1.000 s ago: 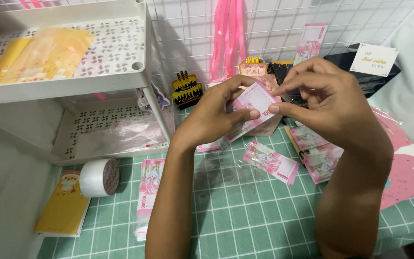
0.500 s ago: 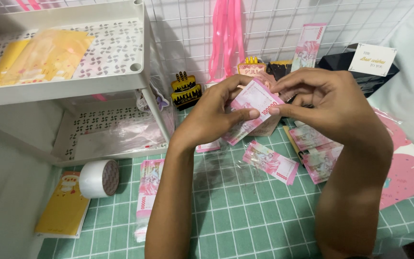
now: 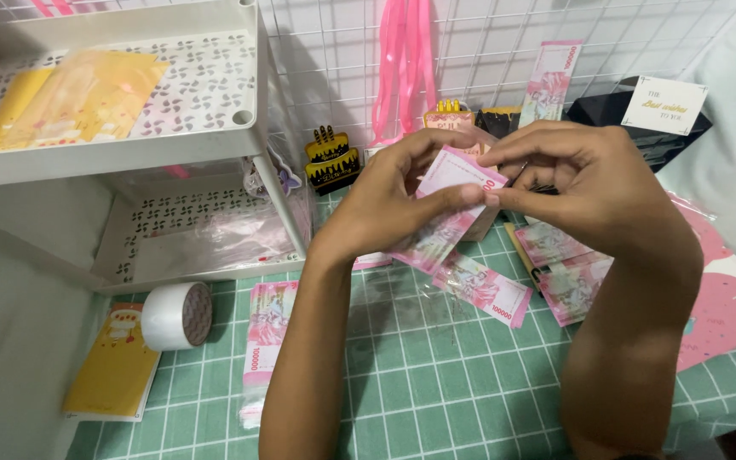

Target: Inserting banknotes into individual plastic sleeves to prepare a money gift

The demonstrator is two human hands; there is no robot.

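Note:
Both of my hands hold one pink banknote above the green grid mat. My left hand grips its left side with the fingers curled over the top edge. My right hand pinches its right edge between thumb and forefinger. Under my hands lies a loose pink banknote in clear wrap. A bundle of pink banknotes lies by my left forearm, and more pink notes sit beside my right wrist.
A white two-tier shelf stands at the left with yellow packets on top. A tape roll and a yellow card lie below it. Pink ribbons hang on a wire grid, with cake toppers and a black box behind.
My hands have shifted slightly on the banknote, with the right thumb and forefinger closing on its right edge. Nothing else on the mat has moved.

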